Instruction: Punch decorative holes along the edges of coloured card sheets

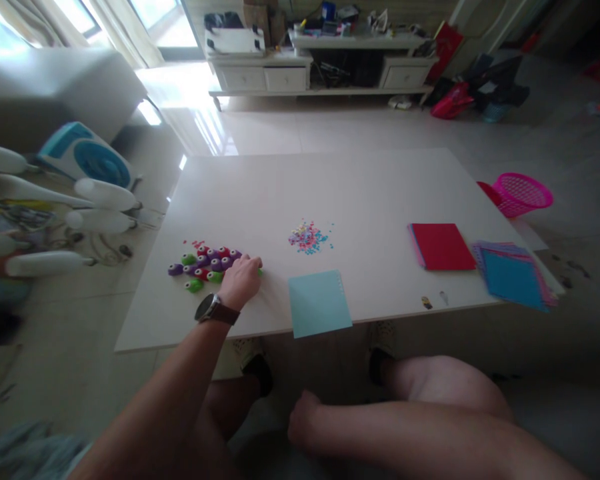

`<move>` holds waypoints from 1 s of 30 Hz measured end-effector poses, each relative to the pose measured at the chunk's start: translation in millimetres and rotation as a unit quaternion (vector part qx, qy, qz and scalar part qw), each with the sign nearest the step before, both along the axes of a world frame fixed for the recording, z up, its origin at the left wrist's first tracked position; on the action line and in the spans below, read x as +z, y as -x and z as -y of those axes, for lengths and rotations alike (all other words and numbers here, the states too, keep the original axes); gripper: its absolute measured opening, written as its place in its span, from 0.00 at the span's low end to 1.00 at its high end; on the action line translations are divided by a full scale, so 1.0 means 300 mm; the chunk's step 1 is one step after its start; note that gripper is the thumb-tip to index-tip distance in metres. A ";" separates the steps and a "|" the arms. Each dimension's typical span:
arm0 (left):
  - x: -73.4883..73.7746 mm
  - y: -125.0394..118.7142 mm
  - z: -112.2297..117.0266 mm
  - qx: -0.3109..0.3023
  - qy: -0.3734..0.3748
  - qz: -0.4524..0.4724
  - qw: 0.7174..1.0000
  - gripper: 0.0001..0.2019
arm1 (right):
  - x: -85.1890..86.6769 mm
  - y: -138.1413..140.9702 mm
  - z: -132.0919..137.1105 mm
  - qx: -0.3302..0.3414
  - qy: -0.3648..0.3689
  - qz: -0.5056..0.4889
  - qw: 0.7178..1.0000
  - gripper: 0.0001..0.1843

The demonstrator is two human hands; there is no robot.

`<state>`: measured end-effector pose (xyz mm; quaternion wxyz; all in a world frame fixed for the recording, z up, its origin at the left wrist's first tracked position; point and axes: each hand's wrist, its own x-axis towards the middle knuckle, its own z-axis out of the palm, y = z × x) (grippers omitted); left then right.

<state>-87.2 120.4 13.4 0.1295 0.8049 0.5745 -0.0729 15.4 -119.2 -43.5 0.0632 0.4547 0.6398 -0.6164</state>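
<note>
My left hand (pixel 243 280), with a watch (pixel 209 307) on the wrist, is at the right end of a group of small paper punches (pixel 215 264) in purple, red and green. Its fingers are closed around a green punch (pixel 259 272), of which only a bit shows. Beside it lies a light blue paper sheet (pixel 319 303) with small holes along its right edge, overhanging the table's near edge. My right hand (pixel 304 420) is low in front of my legs, away from the table, its fingers curled shut and nothing visible in them.
A pile of coloured paper bits (pixel 309 237) lies mid-table (pixel 320 187). At the right are a stack of red-topped paper (pixel 445 247), fanned blue and pink sheets (pixel 515 277) and two tiny items (pixel 427 302). A pink basket (pixel 523 193) stands beyond the right edge.
</note>
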 end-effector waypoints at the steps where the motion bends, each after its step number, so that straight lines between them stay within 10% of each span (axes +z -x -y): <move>1: -0.004 -0.001 0.001 -0.003 0.003 0.004 1.000 0.20 | -0.028 -0.001 0.011 0.031 -0.006 0.018 0.999 0.13; 6: -0.004 -0.022 0.002 -0.009 0.001 0.025 1.000 0.16 | -0.132 0.001 0.026 0.196 -0.084 0.084 0.973 0.04; 11: 0.030 -0.073 0.005 -0.026 0.016 0.162 0.986 0.10 | 0.035 -0.112 -0.131 0.285 -0.099 0.056 0.952 0.14; 16: 0.101 -0.169 0.048 -0.009 0.033 0.307 0.951 0.09 | 0.264 -0.376 -0.366 -0.077 -0.201 -0.076 0.974 0.08; 20: 0.126 -0.248 0.084 -0.028 0.038 0.389 0.920 0.12 | 0.303 -0.529 -0.460 -0.389 -0.315 -0.063 0.863 0.07; 30: 0.116 -0.292 0.159 -0.104 0.012 0.448 0.888 0.16 | 0.252 -0.518 -0.464 -0.403 -0.193 -0.222 0.867 0.22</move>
